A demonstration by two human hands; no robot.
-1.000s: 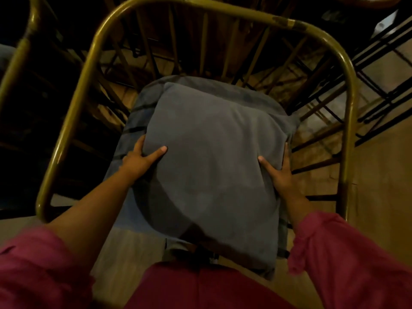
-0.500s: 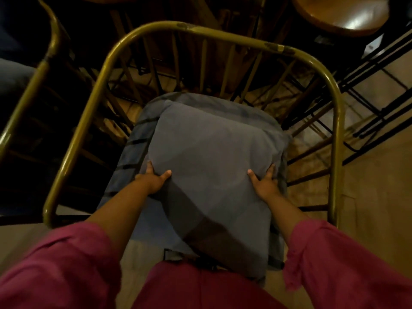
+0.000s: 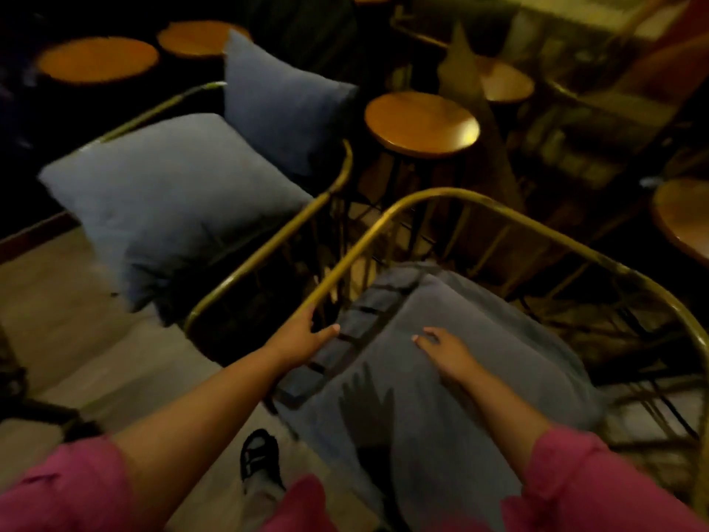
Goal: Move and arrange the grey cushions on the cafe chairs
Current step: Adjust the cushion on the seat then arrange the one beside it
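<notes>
Motion blur smears the whole view, worst on the shelves (image 3: pixel 568 147) at upper right. The round table (image 3: pixel 681 220) is cut by the right edge. The near chair's (image 3: pixel 383 220) legs hide under its cushion (image 3: pixel 479 339). The far cushion's (image 3: pixel 284 109) base hides behind the rail.

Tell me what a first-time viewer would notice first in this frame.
Two bare hands with pink sleeves reach into the near chair: the left hand at its brass-coloured metal tube rail, the right hand open above the flat grey seat cushion. On the neighbouring chair to the left sit two plump grey cushions, one lying flat, one upright behind it. A round wooden-topped stool glows orange beyond the chairs.
</notes>
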